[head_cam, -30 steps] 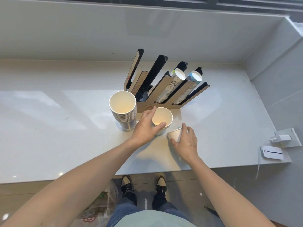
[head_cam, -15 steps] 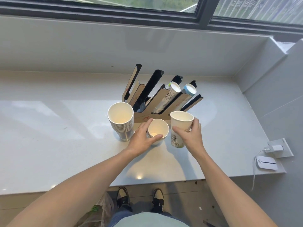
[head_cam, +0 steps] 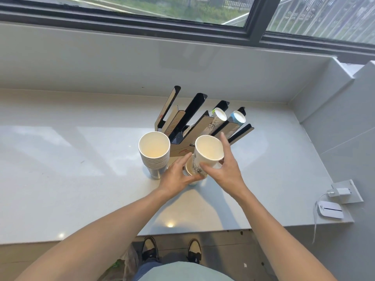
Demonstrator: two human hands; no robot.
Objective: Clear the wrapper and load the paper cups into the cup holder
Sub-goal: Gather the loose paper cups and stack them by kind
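A fan-shaped cup holder (head_cam: 199, 126) of black and brown slats stands on the white counter (head_cam: 81, 159), with cup stacks (head_cam: 220, 117) in its two right slots. In front of it my right hand (head_cam: 225, 171) is shut on a printed paper cup (head_cam: 207, 155), tilted and partly lowered into a second cup. My left hand (head_cam: 178, 175) grips that lower cup (head_cam: 188, 169), which is mostly hidden by the hands. A tall stack of white cups (head_cam: 154, 153) stands upright just left of my left hand. No wrapper is visible on the counter.
A white charger and a small white device (head_cam: 330, 208) with a cable lie at the counter's right front corner. The wall and window sill run behind the holder. A plastic bag (head_cam: 129, 262) sits on the floor by my feet.
My right hand lifted the printed cup off the counter, swung it left and set it into the cup my left hand holds. The view tilted upward.
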